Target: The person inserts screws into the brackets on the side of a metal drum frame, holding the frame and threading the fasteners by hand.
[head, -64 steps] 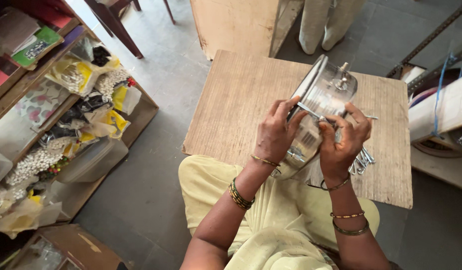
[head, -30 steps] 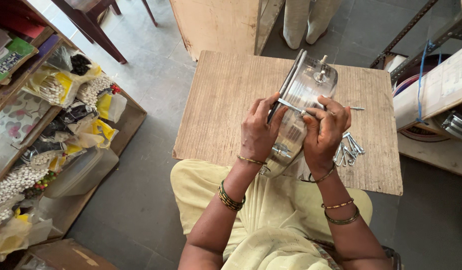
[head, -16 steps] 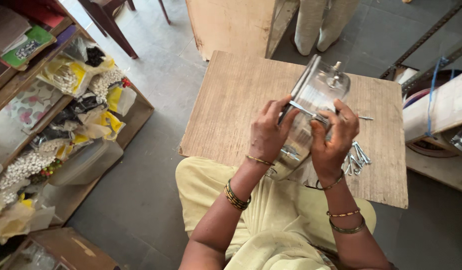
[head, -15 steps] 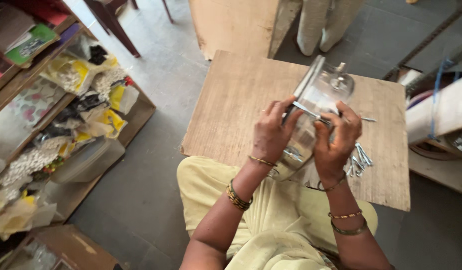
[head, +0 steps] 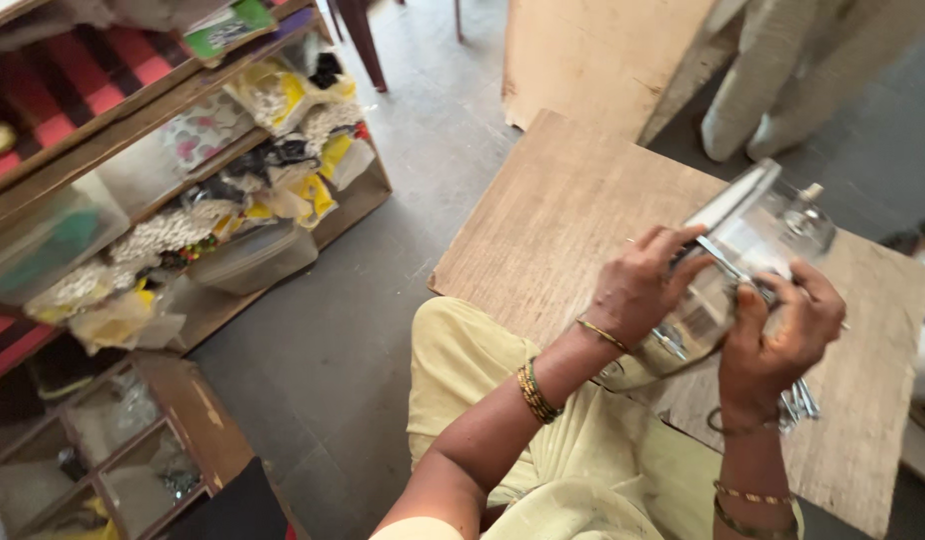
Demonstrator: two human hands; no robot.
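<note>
I hold a shiny metal and clear plastic object [head: 758, 225], with a small knob on top, over a wooden board [head: 573, 210] that lies across my lap. My left hand [head: 638, 290] grips its near left side. My right hand [head: 778, 325] holds its right side, and a thin metal rod [head: 728, 265] crosses between my fingers. A bunch of small metal pieces [head: 798, 402] lies on the board just under my right wrist. Both wrists wear bangles.
Wooden shelves [head: 153, 180] on the left hold plastic bags of beads and trinkets, plus plastic tubs. A compartment box [head: 123, 450] sits at lower left. Another person's legs [head: 783, 80] stand beyond the board, beside an upright wooden panel [head: 593, 55].
The view has swung right and tilted, so the board and my hands sit further right. My hands keep the same grip on the object, fingers shifting slightly along the rod.
</note>
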